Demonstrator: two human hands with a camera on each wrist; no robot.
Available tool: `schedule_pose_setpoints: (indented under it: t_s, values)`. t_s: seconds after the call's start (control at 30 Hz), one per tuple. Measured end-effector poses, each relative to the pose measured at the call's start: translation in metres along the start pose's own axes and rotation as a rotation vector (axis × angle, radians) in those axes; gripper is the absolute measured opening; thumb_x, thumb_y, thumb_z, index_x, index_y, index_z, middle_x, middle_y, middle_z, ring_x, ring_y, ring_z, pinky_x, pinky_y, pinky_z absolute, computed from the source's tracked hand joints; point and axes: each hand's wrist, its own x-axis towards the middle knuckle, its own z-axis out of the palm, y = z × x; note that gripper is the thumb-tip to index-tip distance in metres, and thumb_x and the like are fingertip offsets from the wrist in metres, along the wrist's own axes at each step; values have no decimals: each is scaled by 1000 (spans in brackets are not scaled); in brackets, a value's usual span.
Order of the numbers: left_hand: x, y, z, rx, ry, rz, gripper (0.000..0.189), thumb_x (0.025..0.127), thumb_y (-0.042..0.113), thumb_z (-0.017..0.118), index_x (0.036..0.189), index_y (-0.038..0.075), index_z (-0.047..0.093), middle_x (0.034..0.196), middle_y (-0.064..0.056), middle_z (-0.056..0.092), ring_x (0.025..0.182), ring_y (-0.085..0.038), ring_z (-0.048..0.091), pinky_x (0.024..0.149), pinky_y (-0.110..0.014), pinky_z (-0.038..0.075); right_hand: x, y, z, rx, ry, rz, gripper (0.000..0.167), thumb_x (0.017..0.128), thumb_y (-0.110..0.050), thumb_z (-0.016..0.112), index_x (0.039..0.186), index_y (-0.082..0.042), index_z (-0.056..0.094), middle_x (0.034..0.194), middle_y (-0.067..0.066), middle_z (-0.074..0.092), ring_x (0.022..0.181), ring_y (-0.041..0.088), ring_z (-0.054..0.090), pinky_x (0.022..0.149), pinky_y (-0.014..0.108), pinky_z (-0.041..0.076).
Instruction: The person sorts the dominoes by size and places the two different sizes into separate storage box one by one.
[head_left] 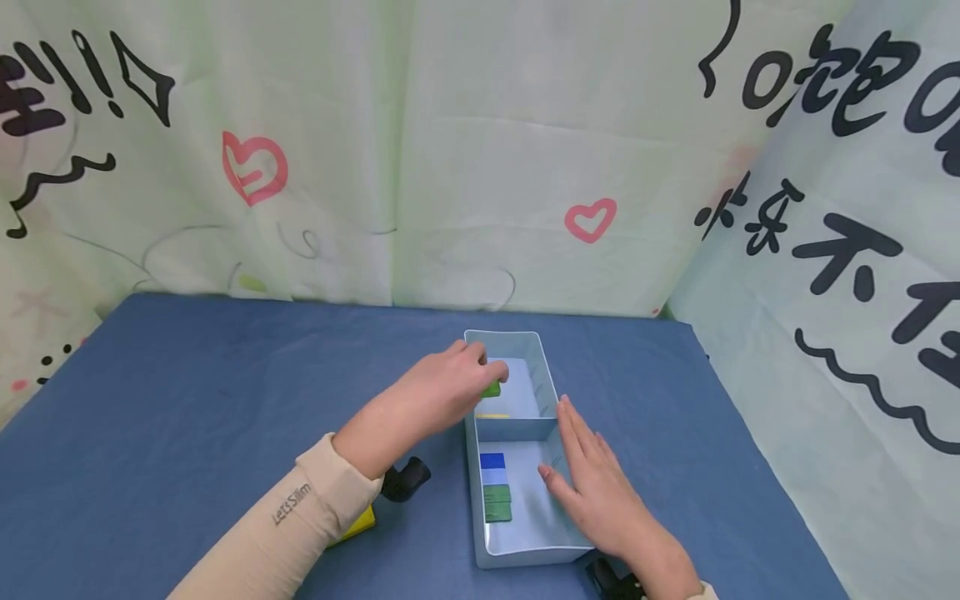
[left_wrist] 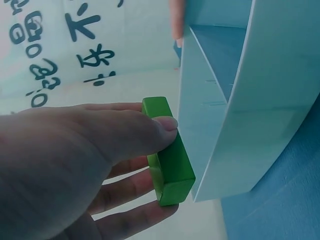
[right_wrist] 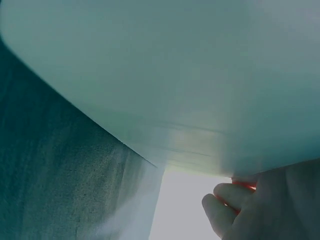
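My left hand (head_left: 442, 387) pinches a green block (left_wrist: 172, 162) between thumb and fingers, over the far compartment of a light blue two-part box (head_left: 513, 557). In the left wrist view the block is a small oblong bar, held beside the box's wall. My right hand (head_left: 600, 487) lies along the box's right rim with its fingers straight, the thumb reaching over the near compartment. Blue blocks (head_left: 492, 461) and green blocks (head_left: 497, 503) lie in a row along that compartment's left side. A strip of yellow (head_left: 492, 416) shows in the far compartment by the divider.
A yellow object (head_left: 360, 523) lies on the blue tablecloth (head_left: 225, 400), partly hidden under the left sleeve. Black wrist-camera parts (head_left: 406, 480) show beside the left forearm. A pale curtain with writing and hearts (head_left: 591, 221) hangs behind and to the right.
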Motion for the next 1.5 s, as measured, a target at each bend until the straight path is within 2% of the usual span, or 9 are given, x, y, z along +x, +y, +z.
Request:
schedule_pose_setpoints:
  t_s: [0.17, 0.4, 0.67, 0.87, 1.27, 1.5]
  values:
    - [12, 1, 2, 0, -83, -20, 31, 96, 5, 62, 122, 22, 63, 113, -7, 62, 103, -23, 61, 69, -29, 56, 1, -1, 0, -43, 16, -4, 81, 100, -37, 55, 160, -11, 7, 168, 9, 10, 153, 30, 19, 117, 65, 16]
    - [26, 6, 9, -11, -141, -26, 32, 97, 5, 60, 123, 23, 63, 117, -6, 61, 108, -22, 60, 75, -31, 57, 0, -4, -3, -112, 16, 0, 80, 100, -42, 55, 159, -5, 14, 167, 10, 13, 153, 32, 18, 117, 65, 17]
    - [41, 13, 21, -12, -215, -53, 33, 98, 6, 59, 125, 25, 62, 123, -5, 61, 111, -21, 59, 79, -32, 57, -5, -8, -10, -88, -24, 15, 86, 99, -58, 47, 159, -6, 14, 167, 10, 14, 153, 31, 18, 117, 65, 16]
    - [49, 16, 32, -12, -249, -55, 34, 97, 7, 62, 127, 23, 62, 125, -5, 61, 111, -20, 59, 84, -31, 55, -5, -6, -6, -110, -8, 13, 86, 99, -57, 48, 159, -6, 13, 167, 10, 13, 153, 30, 20, 117, 64, 18]
    - [56, 7, 55, 106, -262, 7, 25, 93, 7, 69, 115, 18, 67, 107, 0, 69, 96, -15, 65, 83, -25, 53, -1, -6, 2, -63, -2, 16, 84, 99, -46, 55, 159, -5, 12, 167, 12, 12, 152, 31, 24, 116, 65, 21]
    - [70, 5, 59, 153, -297, 28, 19, 91, 4, 69, 106, 17, 68, 92, 2, 70, 83, -11, 64, 71, -21, 49, -1, -1, 0, -62, -8, 22, 85, 100, -45, 55, 159, -5, 8, 167, 12, 10, 152, 31, 22, 116, 65, 20]
